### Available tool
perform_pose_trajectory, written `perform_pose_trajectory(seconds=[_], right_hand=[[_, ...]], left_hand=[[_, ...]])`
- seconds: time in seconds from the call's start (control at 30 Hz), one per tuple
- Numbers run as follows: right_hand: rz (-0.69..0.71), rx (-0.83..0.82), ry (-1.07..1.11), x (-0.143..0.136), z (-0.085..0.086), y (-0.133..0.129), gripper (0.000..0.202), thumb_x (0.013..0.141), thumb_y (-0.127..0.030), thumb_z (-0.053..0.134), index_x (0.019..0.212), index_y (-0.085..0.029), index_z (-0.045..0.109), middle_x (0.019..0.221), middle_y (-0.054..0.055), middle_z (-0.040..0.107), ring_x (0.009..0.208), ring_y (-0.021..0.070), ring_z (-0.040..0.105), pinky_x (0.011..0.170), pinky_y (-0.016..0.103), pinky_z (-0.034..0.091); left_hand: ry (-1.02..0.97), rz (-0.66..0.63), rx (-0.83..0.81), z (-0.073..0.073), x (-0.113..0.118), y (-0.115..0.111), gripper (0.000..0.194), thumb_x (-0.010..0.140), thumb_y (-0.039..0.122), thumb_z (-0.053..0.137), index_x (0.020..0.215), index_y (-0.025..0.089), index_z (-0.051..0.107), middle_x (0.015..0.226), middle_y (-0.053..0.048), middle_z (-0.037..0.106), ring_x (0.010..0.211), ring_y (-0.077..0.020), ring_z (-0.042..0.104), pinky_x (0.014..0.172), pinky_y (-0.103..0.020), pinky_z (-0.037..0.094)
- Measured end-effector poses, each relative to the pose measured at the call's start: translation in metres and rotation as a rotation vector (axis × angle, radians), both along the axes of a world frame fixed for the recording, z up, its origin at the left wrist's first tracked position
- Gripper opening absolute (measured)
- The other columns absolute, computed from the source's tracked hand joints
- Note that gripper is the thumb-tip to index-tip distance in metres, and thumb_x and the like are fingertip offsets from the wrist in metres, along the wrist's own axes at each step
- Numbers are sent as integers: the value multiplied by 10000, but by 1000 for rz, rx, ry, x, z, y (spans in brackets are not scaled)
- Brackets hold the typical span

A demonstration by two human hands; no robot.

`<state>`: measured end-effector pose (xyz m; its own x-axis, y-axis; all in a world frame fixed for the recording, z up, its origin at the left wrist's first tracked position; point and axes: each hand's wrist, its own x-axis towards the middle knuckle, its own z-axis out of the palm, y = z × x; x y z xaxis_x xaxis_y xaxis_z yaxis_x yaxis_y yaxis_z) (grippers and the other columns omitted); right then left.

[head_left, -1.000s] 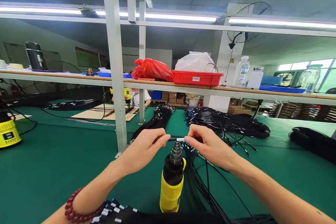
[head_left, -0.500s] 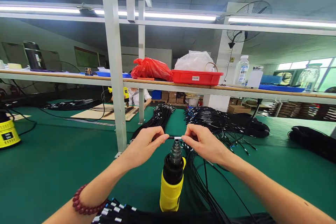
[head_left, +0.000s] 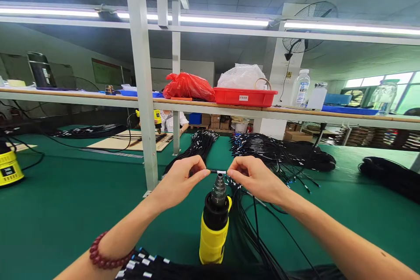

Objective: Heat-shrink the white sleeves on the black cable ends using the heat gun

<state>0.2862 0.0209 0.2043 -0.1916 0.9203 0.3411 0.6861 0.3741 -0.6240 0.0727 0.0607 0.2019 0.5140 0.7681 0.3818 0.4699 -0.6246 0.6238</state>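
A green surface (head_left: pixel 82 210) spreads out in front of me, with a shelf (head_left: pixel 197 106) crossing above its far part. My left hand (head_left: pixel 180 181) and right hand (head_left: pixel 257 181) face each other, fingers closed in a pinch, thumb against forefinger, on the two ends of one short stretch of black cable (head_left: pixel 213 171). From my left fingers it lies at three o'clock, from my right ones at nine, so its long axis runs nearly level along the nine-to-three line. The white sleeve (head_left: pixel 222 172) on it sits off-centre, right beside my right fingers, which makes that hand the nearer one. At six o'clock from the sleeve, just beneath, is the nozzle (head_left: pixel 218 190) of a yellow heat gun (head_left: pixel 213 238), standing with its mouth toward twelve, crosswise to the cable; whether nozzle and sleeve touch I can't tell. Farther out, loose black cables (head_left: pixel 244 216) trail at five, a white-labelled bundle (head_left: pixel 149 267) lies at seven near my left wrist, and a larger pile of cables (head_left: pixel 278 153) rests between two and three.
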Motion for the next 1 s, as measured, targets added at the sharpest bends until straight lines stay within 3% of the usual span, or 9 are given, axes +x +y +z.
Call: perform_pose_trajectory(seconds=[0.13, 0.4, 1.0], right_hand=[[46, -41, 53, 2, 3, -1, 176, 856, -246, 545, 756, -153, 656, 654, 8, 627, 596, 134, 546, 552, 243, 394], [43, 7, 52, 0, 1, -1, 170, 839, -226, 562, 714, -160, 655, 639, 1, 626, 582, 125, 520, 535, 239, 372], [7, 13, 21, 2, 1, -1, 164, 825, -211, 567, 767, -158, 711, 690, 16, 679, 615, 140, 551, 555, 252, 386]], left_hand=[[-7, 8, -11, -1, -1, 0, 268, 892, 435, 515, 780, 195, 552, 690, 45, 519, 591, -116, 410, 524, -236, 321], [37, -17, -32, -5, 0, 7, 501, 948, 518, 356, 639, 187, 570, 585, 18, 532, 579, -134, 484, 532, -239, 354], [-14, -20, -9, 0, 2, 2, 250, 892, 407, 511, 789, 192, 585, 681, 43, 516, 603, -124, 411, 532, -236, 309]])
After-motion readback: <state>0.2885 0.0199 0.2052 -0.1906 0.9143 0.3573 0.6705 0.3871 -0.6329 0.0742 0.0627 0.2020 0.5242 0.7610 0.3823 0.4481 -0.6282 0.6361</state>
